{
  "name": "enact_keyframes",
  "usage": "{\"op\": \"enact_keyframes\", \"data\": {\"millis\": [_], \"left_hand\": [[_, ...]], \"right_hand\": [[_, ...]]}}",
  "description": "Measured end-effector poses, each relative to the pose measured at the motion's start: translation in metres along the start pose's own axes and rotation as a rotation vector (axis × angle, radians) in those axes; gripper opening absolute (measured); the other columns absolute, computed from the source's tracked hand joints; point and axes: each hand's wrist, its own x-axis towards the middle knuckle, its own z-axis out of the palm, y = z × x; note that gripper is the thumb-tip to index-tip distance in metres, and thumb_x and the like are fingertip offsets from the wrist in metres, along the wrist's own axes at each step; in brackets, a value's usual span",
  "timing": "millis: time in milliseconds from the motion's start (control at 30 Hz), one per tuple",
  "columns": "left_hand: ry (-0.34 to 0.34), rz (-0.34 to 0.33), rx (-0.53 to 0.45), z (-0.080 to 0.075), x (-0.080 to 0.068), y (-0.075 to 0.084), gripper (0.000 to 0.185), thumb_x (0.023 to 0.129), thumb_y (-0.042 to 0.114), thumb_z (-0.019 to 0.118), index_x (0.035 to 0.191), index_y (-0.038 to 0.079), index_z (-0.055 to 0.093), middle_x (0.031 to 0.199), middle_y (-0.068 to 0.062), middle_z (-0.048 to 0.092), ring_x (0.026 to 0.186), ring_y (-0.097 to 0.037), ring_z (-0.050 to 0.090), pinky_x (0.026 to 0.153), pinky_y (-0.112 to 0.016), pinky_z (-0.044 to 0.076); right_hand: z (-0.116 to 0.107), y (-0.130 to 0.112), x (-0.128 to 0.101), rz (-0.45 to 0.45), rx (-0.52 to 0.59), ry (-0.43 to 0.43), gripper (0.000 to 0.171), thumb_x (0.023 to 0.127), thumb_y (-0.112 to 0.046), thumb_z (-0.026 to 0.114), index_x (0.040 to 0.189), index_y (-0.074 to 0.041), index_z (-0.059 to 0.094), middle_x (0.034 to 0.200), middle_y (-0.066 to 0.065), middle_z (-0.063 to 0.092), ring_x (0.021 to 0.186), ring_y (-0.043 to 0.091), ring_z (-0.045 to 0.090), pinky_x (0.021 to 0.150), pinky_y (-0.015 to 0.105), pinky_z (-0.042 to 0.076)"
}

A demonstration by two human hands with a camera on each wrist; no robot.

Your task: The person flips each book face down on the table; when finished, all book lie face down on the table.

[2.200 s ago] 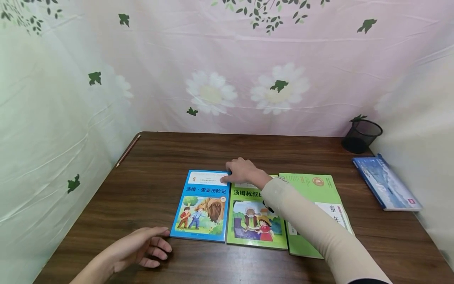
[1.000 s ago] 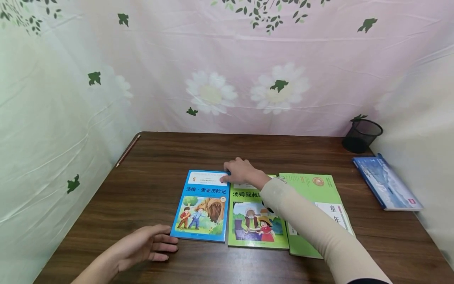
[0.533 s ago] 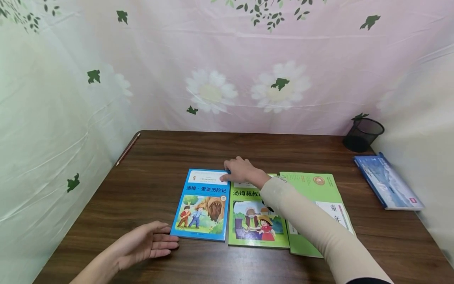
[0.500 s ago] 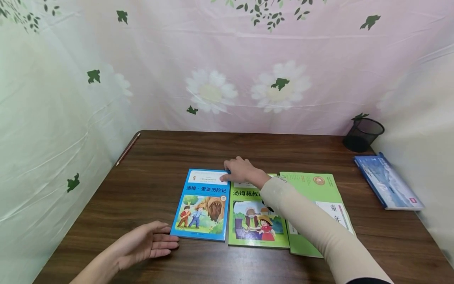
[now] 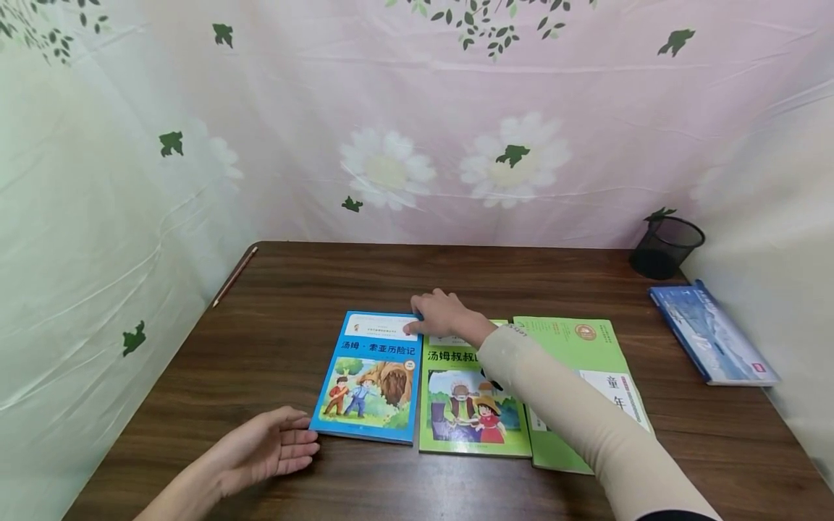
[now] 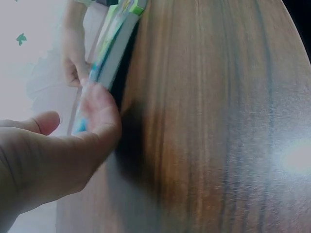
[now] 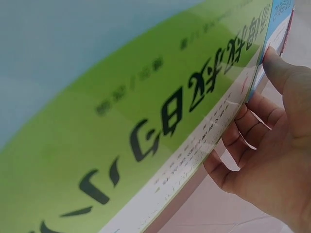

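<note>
A blue book (image 5: pixel 368 376) lies flat with its cover up, left of a green-bordered book (image 5: pixel 476 405) and a larger light-green book (image 5: pixel 586 340). My left hand (image 5: pixel 260 449) is beside the blue book's near left corner, its fingers nearly straight; in the left wrist view the fingertips meet or nearly meet the book's edge. My right hand (image 5: pixel 449 315) is at the blue book's far right corner, thumb on the cover and bent fingers along the far edge. In the right wrist view those fingers also lie along the green-bordered book's top edge. My right sleeve hides parts of both green books.
Far right on the dark wooden table (image 5: pixel 313 271) are a blue-and-white book (image 5: pixel 713 336) and a black mesh pen holder (image 5: pixel 666 247). A pencil (image 5: pixel 234 276) lies along the left edge. Patterned cloth (image 5: pixel 430 108) hangs behind and at the sides.
The green-bordered book has shifted slightly right since the earliest frame. My left hand's fingers have straightened, and the hand and the blue book's near left corner have just edged left. My right hand has hardly moved.
</note>
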Motion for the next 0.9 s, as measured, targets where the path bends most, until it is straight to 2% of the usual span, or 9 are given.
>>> {"op": "enact_keyframes", "data": {"millis": [167,300,467,600,767,900], "left_hand": [[-0.019,0.012,-0.016,-0.004,0.006,-0.003,0.021,0.106,0.028,0.044,0.111,0.011,0.056,0.097,0.0,0.063,0.092,-0.01,0.064,0.091,-0.03,0.055],[0.031,0.026,0.093,0.0,0.01,-0.004,0.019,0.104,0.032,0.051,0.105,0.014,0.057,0.085,0.006,0.06,0.081,-0.007,0.061,0.081,-0.026,0.055],[0.137,0.054,0.28,0.012,0.014,-0.005,0.031,0.1,0.042,0.057,0.11,0.014,0.051,0.079,0.005,0.053,0.073,-0.01,0.053,0.072,-0.028,0.051],[0.252,0.084,0.37,0.024,0.016,-0.007,0.041,0.098,0.044,0.061,0.114,0.009,0.048,0.081,0.001,0.053,0.071,-0.013,0.053,0.07,-0.03,0.051],[0.391,0.143,0.412,0.035,0.017,-0.008,0.04,0.098,0.04,0.063,0.112,0.006,0.047,0.08,-0.003,0.053,0.069,-0.016,0.054,0.067,-0.031,0.052],[0.453,0.224,0.437,0.039,0.016,-0.005,0.036,0.098,0.034,0.062,0.111,0.004,0.048,0.078,-0.005,0.054,0.069,-0.017,0.057,0.065,-0.031,0.052]], "right_hand": [[0.0,0.0,-0.001,0.007,0.0,0.007,0.041,0.095,-0.054,0.063,0.115,-0.018,0.061,0.099,-0.001,0.063,0.097,0.021,0.045,0.087,0.042,0.036],[0.001,0.0,-0.001,0.012,0.002,0.015,0.043,0.095,-0.053,0.063,0.118,-0.017,0.061,0.103,-0.001,0.064,0.098,0.021,0.045,0.088,0.042,0.036],[0.0,-0.001,-0.001,0.027,0.02,0.017,0.043,0.095,-0.052,0.064,0.119,-0.017,0.061,0.107,0.0,0.064,0.099,0.022,0.046,0.087,0.041,0.036],[-0.001,-0.002,0.0,0.037,0.035,0.019,0.042,0.094,-0.052,0.064,0.118,-0.017,0.061,0.106,0.0,0.064,0.099,0.022,0.046,0.087,0.041,0.036],[-0.002,-0.004,0.001,0.048,0.047,0.013,0.039,0.094,-0.051,0.065,0.113,-0.017,0.061,0.1,-0.001,0.062,0.096,0.023,0.045,0.085,0.04,0.035],[-0.002,-0.005,0.002,0.051,0.05,0.002,0.037,0.095,-0.051,0.064,0.109,-0.017,0.061,0.095,-0.001,0.061,0.094,0.023,0.045,0.083,0.04,0.033]]}}
